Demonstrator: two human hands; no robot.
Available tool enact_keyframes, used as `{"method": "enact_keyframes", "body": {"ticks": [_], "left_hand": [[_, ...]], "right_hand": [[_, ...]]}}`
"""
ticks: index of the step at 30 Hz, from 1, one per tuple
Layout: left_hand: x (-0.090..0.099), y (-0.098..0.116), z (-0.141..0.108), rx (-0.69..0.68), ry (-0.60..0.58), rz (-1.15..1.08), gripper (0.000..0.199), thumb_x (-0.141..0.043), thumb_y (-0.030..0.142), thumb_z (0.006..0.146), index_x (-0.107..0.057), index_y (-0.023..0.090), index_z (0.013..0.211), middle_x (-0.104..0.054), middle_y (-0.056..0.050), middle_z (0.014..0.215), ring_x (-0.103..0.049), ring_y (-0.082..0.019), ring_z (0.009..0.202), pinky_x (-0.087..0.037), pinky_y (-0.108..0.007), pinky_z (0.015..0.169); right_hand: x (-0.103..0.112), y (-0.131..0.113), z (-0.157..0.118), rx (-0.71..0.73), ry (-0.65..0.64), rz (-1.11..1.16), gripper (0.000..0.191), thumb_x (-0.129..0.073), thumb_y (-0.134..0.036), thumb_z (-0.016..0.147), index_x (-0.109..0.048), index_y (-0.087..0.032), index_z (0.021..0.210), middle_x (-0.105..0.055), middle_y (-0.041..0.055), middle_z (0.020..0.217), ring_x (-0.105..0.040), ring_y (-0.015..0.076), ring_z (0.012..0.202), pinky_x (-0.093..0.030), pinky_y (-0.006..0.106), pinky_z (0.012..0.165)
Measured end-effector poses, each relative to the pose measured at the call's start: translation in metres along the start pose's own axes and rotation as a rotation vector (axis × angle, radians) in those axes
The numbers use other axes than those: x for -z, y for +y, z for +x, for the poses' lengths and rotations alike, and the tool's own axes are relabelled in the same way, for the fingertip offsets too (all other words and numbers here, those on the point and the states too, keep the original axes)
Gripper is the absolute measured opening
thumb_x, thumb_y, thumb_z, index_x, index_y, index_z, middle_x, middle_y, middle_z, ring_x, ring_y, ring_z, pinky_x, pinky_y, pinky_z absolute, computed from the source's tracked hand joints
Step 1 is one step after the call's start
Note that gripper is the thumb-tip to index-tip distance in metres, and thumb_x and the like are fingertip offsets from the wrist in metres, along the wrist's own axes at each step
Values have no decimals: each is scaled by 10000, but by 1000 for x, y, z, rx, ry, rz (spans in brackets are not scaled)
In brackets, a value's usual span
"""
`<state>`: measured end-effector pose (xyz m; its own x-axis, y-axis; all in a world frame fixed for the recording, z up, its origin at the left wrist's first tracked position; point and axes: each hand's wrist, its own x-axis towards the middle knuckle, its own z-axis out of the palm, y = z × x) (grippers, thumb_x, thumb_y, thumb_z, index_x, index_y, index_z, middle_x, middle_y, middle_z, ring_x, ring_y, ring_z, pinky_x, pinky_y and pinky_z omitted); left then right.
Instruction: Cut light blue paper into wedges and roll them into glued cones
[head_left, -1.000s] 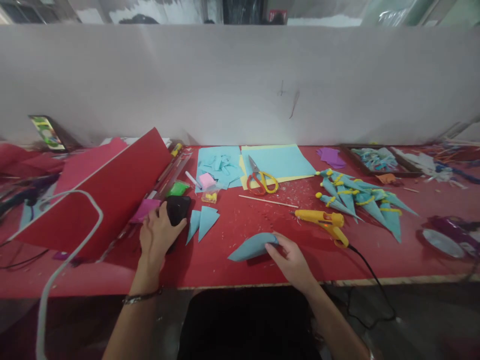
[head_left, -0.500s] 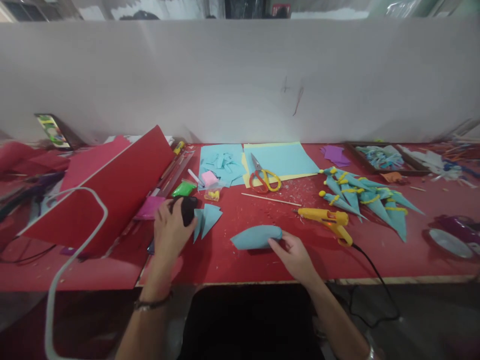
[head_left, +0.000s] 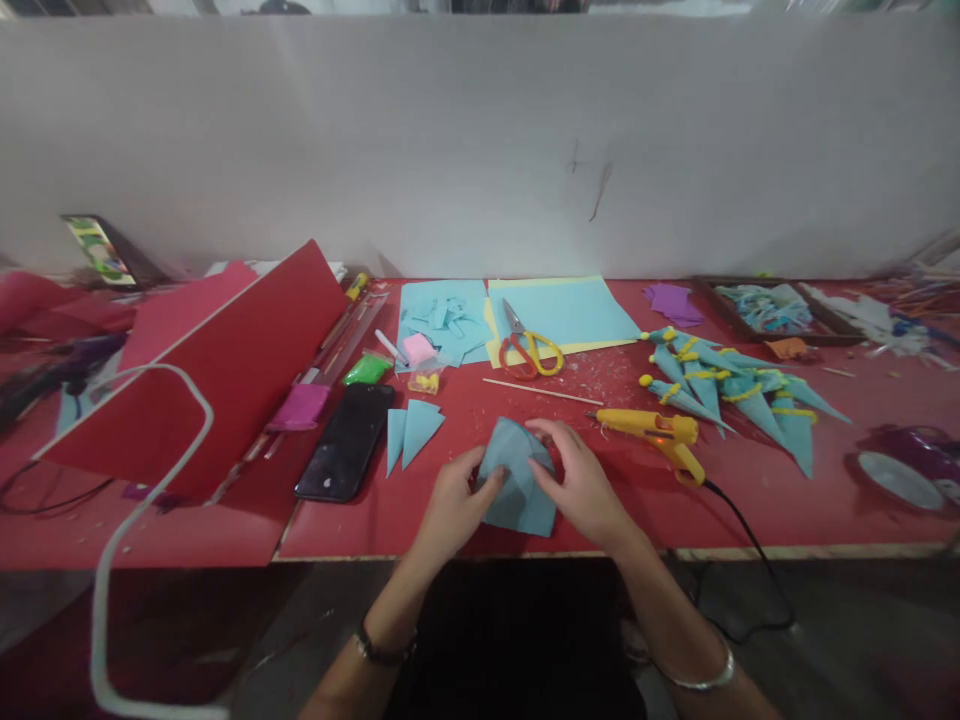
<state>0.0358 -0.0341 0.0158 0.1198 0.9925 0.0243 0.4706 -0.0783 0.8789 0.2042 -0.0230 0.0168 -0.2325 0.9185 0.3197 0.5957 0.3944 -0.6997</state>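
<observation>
A curved piece of light blue paper (head_left: 517, 490) is held between my two hands, just above the red table near its front edge. My left hand (head_left: 461, 500) grips its left side, thumb on the face of the paper. On the opposite side my right hand (head_left: 581, 485) has its fingers bent around the upper right edge. Left of the hands lie small blue paper triangles (head_left: 420, 432) and a black phone (head_left: 349, 440). A yellow glue gun (head_left: 652, 428) rests to the right, its cord hanging over the table edge.
Scissors (head_left: 529, 345) lie on blue sheets (head_left: 585, 310) at the back, with a thin stick (head_left: 540, 391) before them. Blue paper cones with yellow trim (head_left: 720, 375) are piled at right. A red board (head_left: 225, 390) leans at left. A white panel (head_left: 450, 150) closes the back.
My left hand has left the phone and moved right to take the blue paper. The paper has turned and now stands more upright between both hands.
</observation>
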Motion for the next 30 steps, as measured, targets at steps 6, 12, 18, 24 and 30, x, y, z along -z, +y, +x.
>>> {"method": "enact_keyframes", "body": {"ticks": [6,12,18,24,30], "left_hand": [[-4,-5,2,126,177,-251,242,-531,307,729,-548,141,904,-639,-31,807,-589,-157,726,-469,-272,656],[-10,0,-1,201,195,-418,290,-562,312,700,-539,149,938,-662,-63,948,-615,-197,887,-485,-328,788],[-5,-3,-4,177,168,-394,331,-534,291,737,-503,172,1045,-629,-64,1035,-589,-198,955,-475,-347,845],[10,-9,-12,-154,123,-34,633,-564,271,739,-265,217,1295,-423,-116,1250,-481,-216,1105,-432,-383,912],[14,-16,-15,-432,-185,523,473,-610,142,719,-487,253,1162,-497,-66,1189,-450,-231,1102,-414,-402,915]], "right_hand": [[-17,-16,-27,244,21,-293,413,-545,-340,789,-490,-163,1158,-533,129,1067,-496,243,946,-421,398,831],[-26,-12,-34,304,55,-419,314,-416,-125,817,-565,-171,1090,-572,119,993,-527,212,848,-436,347,745],[-24,-3,-32,334,133,-399,277,-377,-132,861,-632,-201,943,-623,78,882,-566,181,765,-425,310,690],[-20,9,-29,198,140,-184,254,-394,-124,839,-626,-207,899,-632,64,947,-597,178,878,-467,297,759],[-17,21,-26,170,7,-62,204,-440,-142,828,-623,-203,892,-655,62,973,-615,166,908,-494,292,791]]}}
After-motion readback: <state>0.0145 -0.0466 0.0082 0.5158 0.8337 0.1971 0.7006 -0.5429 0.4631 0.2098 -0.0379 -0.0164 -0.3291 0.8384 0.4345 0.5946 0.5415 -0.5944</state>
